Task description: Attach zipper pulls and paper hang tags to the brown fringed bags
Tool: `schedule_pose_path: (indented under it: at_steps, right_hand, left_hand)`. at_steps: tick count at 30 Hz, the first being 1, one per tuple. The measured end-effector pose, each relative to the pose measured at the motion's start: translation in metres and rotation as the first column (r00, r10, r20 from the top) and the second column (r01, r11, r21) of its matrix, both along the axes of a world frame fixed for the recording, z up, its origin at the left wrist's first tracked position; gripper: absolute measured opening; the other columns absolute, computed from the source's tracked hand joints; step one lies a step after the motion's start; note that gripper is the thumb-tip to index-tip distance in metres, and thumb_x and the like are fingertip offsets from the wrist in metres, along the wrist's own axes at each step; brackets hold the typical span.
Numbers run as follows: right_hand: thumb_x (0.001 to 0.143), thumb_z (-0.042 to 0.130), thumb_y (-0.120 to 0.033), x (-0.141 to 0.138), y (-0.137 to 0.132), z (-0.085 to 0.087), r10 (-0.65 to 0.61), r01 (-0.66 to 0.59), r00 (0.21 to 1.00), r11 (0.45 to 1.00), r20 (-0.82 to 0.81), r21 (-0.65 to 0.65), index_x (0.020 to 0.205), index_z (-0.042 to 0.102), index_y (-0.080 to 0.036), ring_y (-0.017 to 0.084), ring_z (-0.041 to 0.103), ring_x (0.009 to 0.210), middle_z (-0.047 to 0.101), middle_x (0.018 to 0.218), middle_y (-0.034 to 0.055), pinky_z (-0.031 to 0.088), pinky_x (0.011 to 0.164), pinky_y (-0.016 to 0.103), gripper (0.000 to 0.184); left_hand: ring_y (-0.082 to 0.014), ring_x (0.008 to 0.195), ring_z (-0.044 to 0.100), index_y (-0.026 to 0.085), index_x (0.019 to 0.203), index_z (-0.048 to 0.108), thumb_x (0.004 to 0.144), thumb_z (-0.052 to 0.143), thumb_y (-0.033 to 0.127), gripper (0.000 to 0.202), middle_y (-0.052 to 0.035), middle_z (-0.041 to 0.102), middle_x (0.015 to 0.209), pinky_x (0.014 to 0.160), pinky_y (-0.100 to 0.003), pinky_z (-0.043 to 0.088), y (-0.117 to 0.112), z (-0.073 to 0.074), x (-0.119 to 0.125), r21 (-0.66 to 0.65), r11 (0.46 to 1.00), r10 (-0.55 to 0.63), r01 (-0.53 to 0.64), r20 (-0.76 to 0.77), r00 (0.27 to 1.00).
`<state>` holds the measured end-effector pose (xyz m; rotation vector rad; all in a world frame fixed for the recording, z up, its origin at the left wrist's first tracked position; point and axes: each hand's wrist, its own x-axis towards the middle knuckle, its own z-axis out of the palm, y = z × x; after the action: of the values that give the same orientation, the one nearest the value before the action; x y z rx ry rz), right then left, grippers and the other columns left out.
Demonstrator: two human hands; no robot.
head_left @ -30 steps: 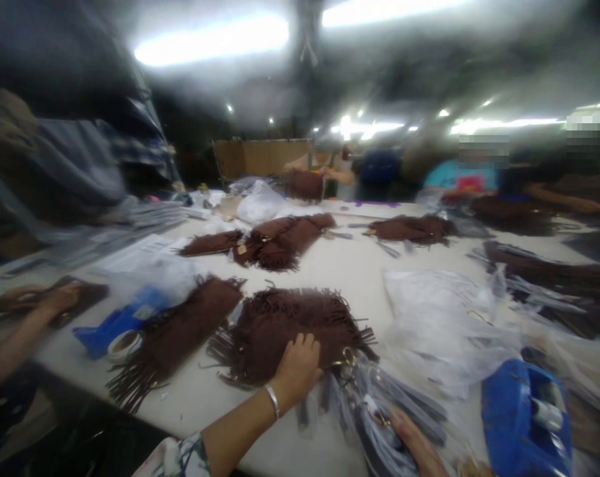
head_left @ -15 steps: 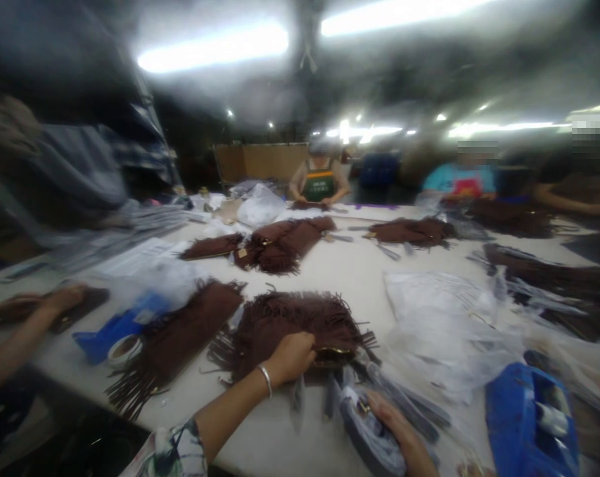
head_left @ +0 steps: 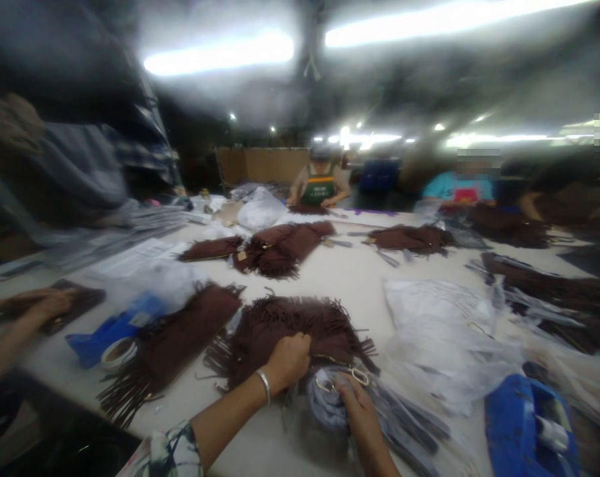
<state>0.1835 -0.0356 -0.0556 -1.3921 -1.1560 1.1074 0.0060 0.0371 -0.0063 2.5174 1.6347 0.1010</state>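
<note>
Bare table (head_left: 349, 278) far-centre = your only open lane. Fringed pile (head_left: 290, 321) blocks near-centre; second fringed bag (head_left: 180, 334), tape dispenser (head_left: 98, 341) near L; plastic bags (head_left: 439, 331), blue box (head_left: 518, 424) near R.

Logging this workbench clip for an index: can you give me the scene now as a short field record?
left hand: closed on brown fringed bag
right hand: on grey bundle, fingertips at gold rings; grip unclear
table: white, more fringed bags, clear plastic bags
near right: blue tape dispenser
far left: co-worker's hand

Brown fringed bag (head_left: 300, 324) flat, touching grey pouch (head_left: 324, 405)
</note>
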Motion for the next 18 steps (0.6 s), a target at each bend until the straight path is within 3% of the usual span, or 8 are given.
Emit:
schedule_pose_path:
  at_steps: [5, 12, 18]
  right_hand:
    - [0.076, 0.056, -0.053, -0.008, 0.026, 0.003, -0.108, 0.107, 0.993, 0.994, -0.055, -0.016, 0.085, 0.071, -0.02, 0.025, 0.064, 0.09, 0.073, 0.087, 0.0037, 0.05, 0.079, 0.031, 0.038]
    - [0.081, 0.04, -0.054, -0.02, 0.036, -0.006, -0.275, 0.278, 0.938, 0.961, 0.21, 0.019, 0.083, 0.064, -0.021, 0.027, 0.063, 0.095, 0.072, 0.092, 0.0108, 0.047, 0.081, 0.033, 0.04]
    - [0.085, 0.029, -0.044, -0.022, 0.045, -0.011, -0.304, 0.331, 0.878, 0.944, 0.37, -0.011, 0.081, 0.059, -0.021, 0.032, 0.064, 0.092, 0.069, 0.089, 0.0192, 0.044, 0.077, 0.041, 0.037]
  left_hand:
    - [-0.022, 0.089, 0.061, 0.014, 0.098, 0.055, 0.083, 0.041, 0.004, 0.022, -0.0105, 0.06, 0.101, 0.078, -0.032, 0.05, -0.007, 0.003, -0.001, -0.014, 0.997, -0.08, 0.08, 0.007, 0.997]
    - [-0.0202, 0.088, 0.06, 0.016, 0.098, 0.053, 0.081, 0.039, 0.0, 0.027, -0.0086, 0.059, 0.1, 0.079, -0.03, 0.049, -0.012, 0.005, -0.005, 0.009, 0.994, -0.105, 0.105, 0.032, 0.994]
    - [-0.0234, 0.089, 0.057, 0.014, 0.1, 0.052, 0.083, 0.041, 0.004, 0.022, -0.0122, 0.056, 0.101, 0.076, -0.034, 0.049, -0.028, 0.01, 0.011, 0.092, 0.99, -0.102, 0.104, -0.021, 0.995]
